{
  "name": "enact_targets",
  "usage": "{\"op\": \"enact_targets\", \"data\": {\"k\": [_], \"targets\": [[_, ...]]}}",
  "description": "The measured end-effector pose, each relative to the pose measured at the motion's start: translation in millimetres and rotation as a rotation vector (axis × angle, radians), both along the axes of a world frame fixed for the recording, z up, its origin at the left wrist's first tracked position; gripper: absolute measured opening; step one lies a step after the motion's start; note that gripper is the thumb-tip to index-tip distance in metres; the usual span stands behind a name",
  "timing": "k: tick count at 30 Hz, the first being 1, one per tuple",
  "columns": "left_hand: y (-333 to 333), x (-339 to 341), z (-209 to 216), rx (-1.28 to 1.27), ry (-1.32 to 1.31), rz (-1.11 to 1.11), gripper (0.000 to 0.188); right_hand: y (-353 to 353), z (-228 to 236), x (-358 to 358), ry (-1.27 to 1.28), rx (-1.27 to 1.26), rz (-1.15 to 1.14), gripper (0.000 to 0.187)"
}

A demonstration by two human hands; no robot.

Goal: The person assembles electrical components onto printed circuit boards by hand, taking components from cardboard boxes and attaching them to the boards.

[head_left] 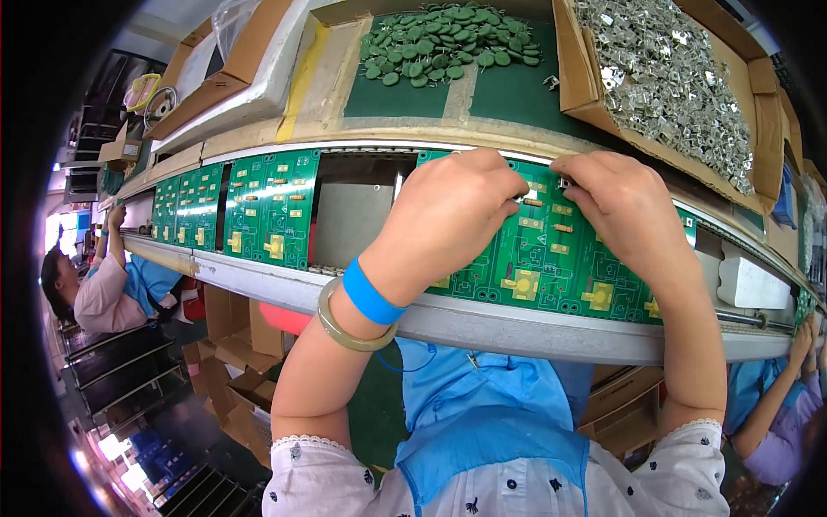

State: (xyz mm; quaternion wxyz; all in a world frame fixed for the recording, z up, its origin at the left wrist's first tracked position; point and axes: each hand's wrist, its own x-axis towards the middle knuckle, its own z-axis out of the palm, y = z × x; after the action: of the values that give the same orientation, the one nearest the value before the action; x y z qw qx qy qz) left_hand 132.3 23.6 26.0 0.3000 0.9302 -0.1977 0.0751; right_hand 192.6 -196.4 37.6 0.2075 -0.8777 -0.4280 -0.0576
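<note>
Right now, the left hand is nearly closed, with its thumb and first finger pinched together. A shiny bit peeks out at the tips, too small to name. The right hand has its thumb and first finger a tiny gap apart, and a small metal clip sits between them. A clip that little seems to need fingertips, not a whole fist.

Both hands are over a green board, near its far edge. The wrists are up, maybe so the arms do not bump the parts on it. The board lies flat in the line, past the front rail, and the rails likely hold it straight. More boards lie to the left, after a gap.

Behind the line is the counter. Green discs lie there in a loose heap on a green mat, probably close so they are easy to reach. To the right, a cardboard box holds lots of metal pieces; its walls likely stop them spilling.

Farther out, one person is at the far left and another person at the right, both by the same line.
</note>
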Motion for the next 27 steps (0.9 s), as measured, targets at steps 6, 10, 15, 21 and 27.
{"op": "enact_targets", "data": {"k": [6, 10, 15, 21, 27], "targets": [[3, 2, -5, -0.025, 0.015, -0.004, 0.015, -3, -3, 0, 0.059, 0.014, -0.019, 0.021], [3, 2, -2, -0.05, 0.015, -0.002, 0.015, -7, 1, -1, 0.015, 0.06, -0.027, 0.019], [-1, 3, 1, -0.013, 0.025, -0.012, 0.016, -16, 12, -3, -0.051, 0.08, -0.025, 0.013], [-2, 0, 25, -0.067, -0.025, 0.045, 0.021, -58, 36, 15, -0.119, 0.32, -0.297, 0.014], [-59, 43, 61, -0.087, -0.231, -0.07, 0.011, -122, 46, 54, -0.085, 0.235, -0.506, 0.014]]}}
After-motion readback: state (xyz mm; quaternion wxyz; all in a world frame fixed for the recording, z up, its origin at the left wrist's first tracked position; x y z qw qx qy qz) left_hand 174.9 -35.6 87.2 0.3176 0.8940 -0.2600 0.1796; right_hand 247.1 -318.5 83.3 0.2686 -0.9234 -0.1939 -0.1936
